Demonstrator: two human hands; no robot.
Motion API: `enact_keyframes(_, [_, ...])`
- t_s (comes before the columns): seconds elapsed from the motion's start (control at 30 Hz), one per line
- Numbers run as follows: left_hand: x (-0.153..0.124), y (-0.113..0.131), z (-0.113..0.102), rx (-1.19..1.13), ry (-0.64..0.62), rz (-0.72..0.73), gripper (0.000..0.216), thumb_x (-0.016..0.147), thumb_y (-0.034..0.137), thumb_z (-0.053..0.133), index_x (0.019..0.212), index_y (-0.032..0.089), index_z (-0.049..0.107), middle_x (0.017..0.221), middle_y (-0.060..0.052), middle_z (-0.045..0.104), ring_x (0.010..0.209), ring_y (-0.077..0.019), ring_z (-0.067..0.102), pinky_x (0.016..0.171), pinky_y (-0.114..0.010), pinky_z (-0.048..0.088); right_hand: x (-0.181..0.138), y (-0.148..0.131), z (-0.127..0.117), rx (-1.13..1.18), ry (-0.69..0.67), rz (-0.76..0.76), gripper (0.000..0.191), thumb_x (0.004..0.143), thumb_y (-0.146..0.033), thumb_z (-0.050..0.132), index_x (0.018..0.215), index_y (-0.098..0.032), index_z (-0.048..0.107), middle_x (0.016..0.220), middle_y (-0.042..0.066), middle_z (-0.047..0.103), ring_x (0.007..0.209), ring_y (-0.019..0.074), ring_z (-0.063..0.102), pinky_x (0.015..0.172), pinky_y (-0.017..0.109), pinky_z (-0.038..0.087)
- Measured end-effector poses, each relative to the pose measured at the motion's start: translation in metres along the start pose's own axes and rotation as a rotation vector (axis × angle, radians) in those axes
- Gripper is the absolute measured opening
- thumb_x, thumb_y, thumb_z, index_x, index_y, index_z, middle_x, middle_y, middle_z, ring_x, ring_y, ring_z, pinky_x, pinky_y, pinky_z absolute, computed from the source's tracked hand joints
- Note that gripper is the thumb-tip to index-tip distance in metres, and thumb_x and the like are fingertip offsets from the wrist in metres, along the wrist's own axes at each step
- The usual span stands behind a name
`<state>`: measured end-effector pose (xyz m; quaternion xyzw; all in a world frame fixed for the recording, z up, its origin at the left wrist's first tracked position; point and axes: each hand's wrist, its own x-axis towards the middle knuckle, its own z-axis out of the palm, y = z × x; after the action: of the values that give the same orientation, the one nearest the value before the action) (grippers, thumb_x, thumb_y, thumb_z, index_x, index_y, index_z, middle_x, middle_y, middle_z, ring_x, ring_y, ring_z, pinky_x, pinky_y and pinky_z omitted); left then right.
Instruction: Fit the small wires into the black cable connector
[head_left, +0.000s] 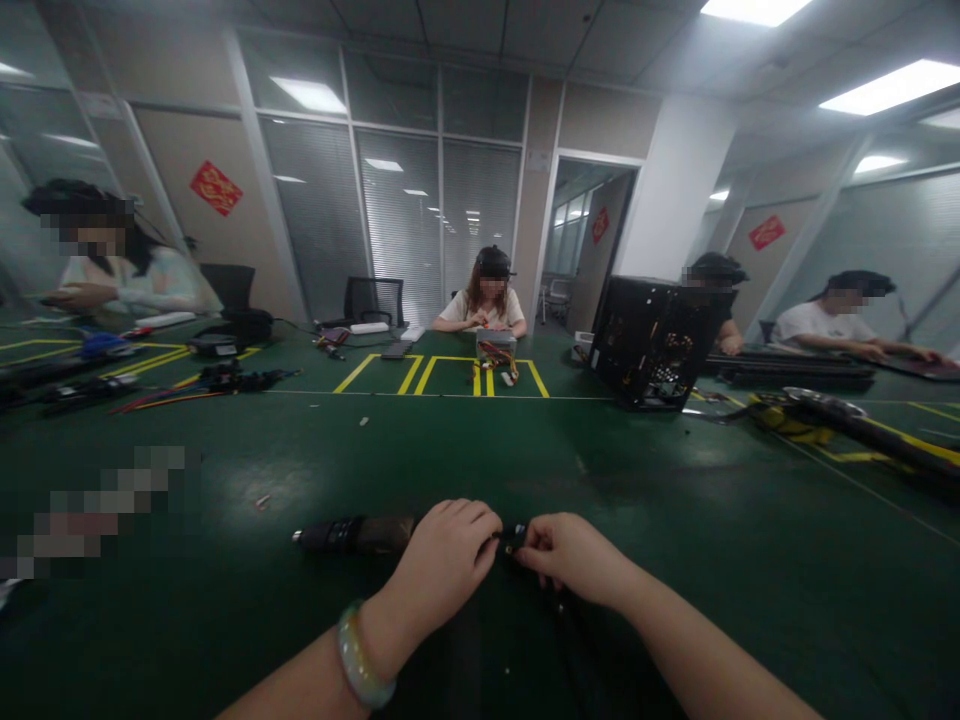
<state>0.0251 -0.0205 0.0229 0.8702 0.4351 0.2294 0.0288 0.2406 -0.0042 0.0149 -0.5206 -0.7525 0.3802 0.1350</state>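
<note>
In the head view a long black hand tool (345,535) with a silver tip and a brownish middle lies across the green table. My left hand (450,550), with a pale bangle at the wrist, is closed over the tool's right end and covers it. Close by, my right hand (574,555) pinches a thin black cable (561,608), which trails toward me. Between the fingertips of both hands show small dark end pieces (514,532); whether they are joined, I cannot tell.
A black computer case (652,340) stands at the far right. Coloured cables (217,385) lie at the left, a grey box with wires (495,348) across the table. A yellow-black tool (817,415) lies right. Several people sit around. Small scraps (262,501) dot the surface.
</note>
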Motion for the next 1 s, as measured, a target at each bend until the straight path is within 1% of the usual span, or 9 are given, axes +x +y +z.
enact_keyframes(0.23, [-0.003,-0.001,-0.001,-0.036,0.037,-0.018,0.020,0.081,0.014,0.054,0.098,0.021,0.062,0.096,-0.003,0.064,0.091,-0.0210,0.058,0.084,-0.037,0.043,0.001,0.002,-0.002,0.037,-0.023,0.020,0.018,0.086,-0.036,0.062,0.083,-0.018,0.066,0.064,-0.001,0.067,0.049,0.0104,0.059,0.043,0.016,0.039])
enact_keyframes(0.47, [-0.003,-0.006,0.004,-0.058,0.077,0.006,0.027,0.086,0.016,0.053,0.108,0.026,0.065,0.110,-0.001,0.066,0.103,-0.0215,0.059,0.094,-0.042,0.042,0.001,0.005,-0.002,0.060,-0.020,0.008,0.020,0.085,-0.038,0.063,0.085,-0.019,0.066,0.066,-0.001,0.067,0.050,0.0110,0.059,0.043,0.016,0.040])
enact_keyframes(0.6, [-0.002,-0.008,0.005,-0.043,0.073,0.028,0.032,0.087,0.017,0.055,0.115,0.029,0.064,0.112,0.000,0.067,0.103,-0.0213,0.059,0.093,-0.042,0.043,0.002,0.002,0.003,0.092,0.038,-0.031,0.019,0.086,-0.037,0.062,0.085,-0.018,0.065,0.065,-0.002,0.067,0.048,0.0098,0.057,0.042,0.016,0.037])
enact_keyframes(0.7, [-0.002,-0.008,0.006,-0.028,0.066,0.049,0.031,0.087,0.018,0.056,0.116,0.028,0.064,0.111,0.000,0.067,0.102,-0.0213,0.060,0.093,-0.041,0.043,0.004,-0.001,0.008,0.070,0.160,-0.063,0.018,0.087,-0.036,0.062,0.084,-0.019,0.066,0.064,-0.003,0.066,0.049,0.0092,0.056,0.045,0.016,0.036])
enact_keyframes(0.8, [-0.001,-0.009,0.007,-0.018,0.065,0.057,0.031,0.089,0.018,0.055,0.117,0.028,0.064,0.112,0.000,0.067,0.103,-0.0212,0.059,0.092,-0.041,0.042,0.006,-0.005,0.010,0.004,0.273,-0.085,0.016,0.088,-0.034,0.062,0.081,-0.021,0.068,0.063,-0.004,0.066,0.055,0.0099,0.059,0.050,0.017,0.036])
enact_keyframes(0.87, [0.000,-0.009,0.008,-0.012,0.065,0.050,0.031,0.091,0.018,0.054,0.118,0.029,0.063,0.112,0.000,0.067,0.103,-0.0211,0.059,0.092,-0.041,0.042,0.006,-0.006,0.010,-0.039,0.284,-0.086,0.015,0.088,-0.034,0.063,0.081,-0.022,0.069,0.065,-0.004,0.067,0.058,0.0102,0.059,0.052,0.018,0.035])
enact_keyframes(1.0, [0.002,-0.008,0.009,0.012,0.045,0.030,0.028,0.092,0.019,0.054,0.116,0.029,0.064,0.107,0.000,0.067,0.098,-0.0210,0.059,0.086,-0.039,0.042,0.004,-0.009,0.009,-0.093,0.239,-0.088,0.012,0.088,-0.032,0.064,0.083,-0.023,0.070,0.069,-0.004,0.068,0.060,0.0103,0.059,0.052,0.018,0.034])
